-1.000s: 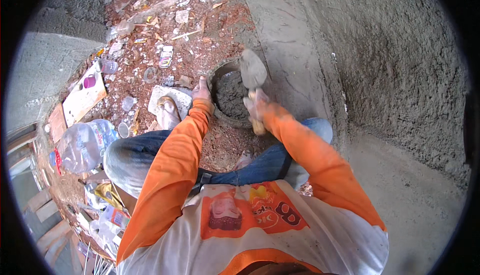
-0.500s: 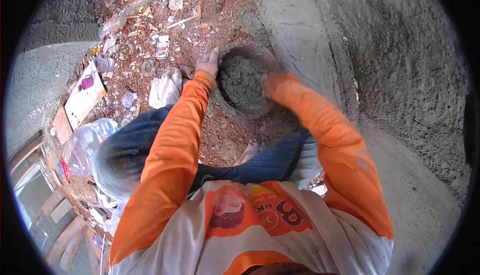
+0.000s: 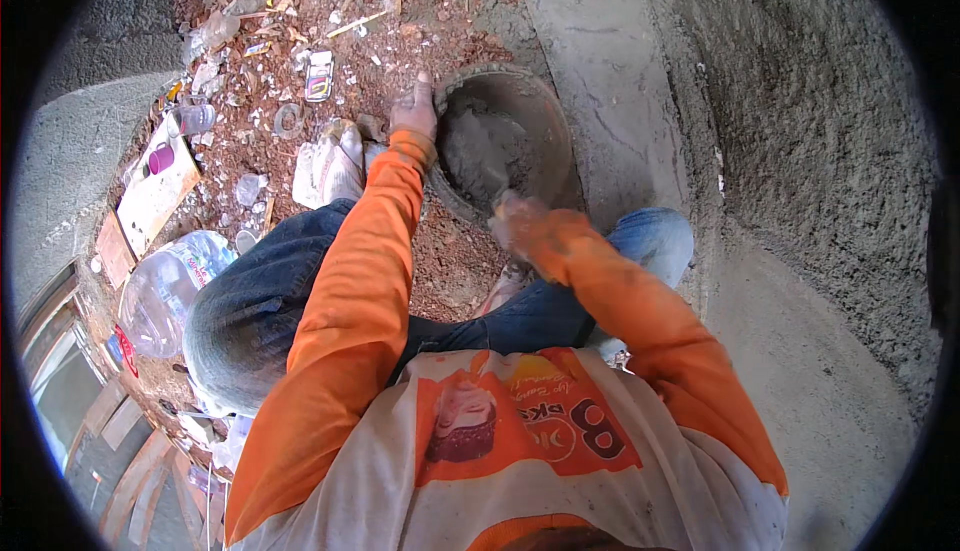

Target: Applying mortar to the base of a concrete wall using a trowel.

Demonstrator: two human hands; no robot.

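Half a second ago the right hand (image 3: 520, 223) was at the bucket's right edge; now it is at the near rim, and more bare inner wall shows on the right. The bucket (image 3: 568, 141) stands on the red soil (image 3: 455, 261) beyond the legs, mouth up, mortar (image 3: 462, 156) massed leftward. The left hand (image 3: 413, 111) still grips its left rim, one digit pointing away. The right fingers curl round the trowel (image 3: 498, 177), blurred; its long axis runs away and slightly left, blade in the mortar, its tip indistinct.
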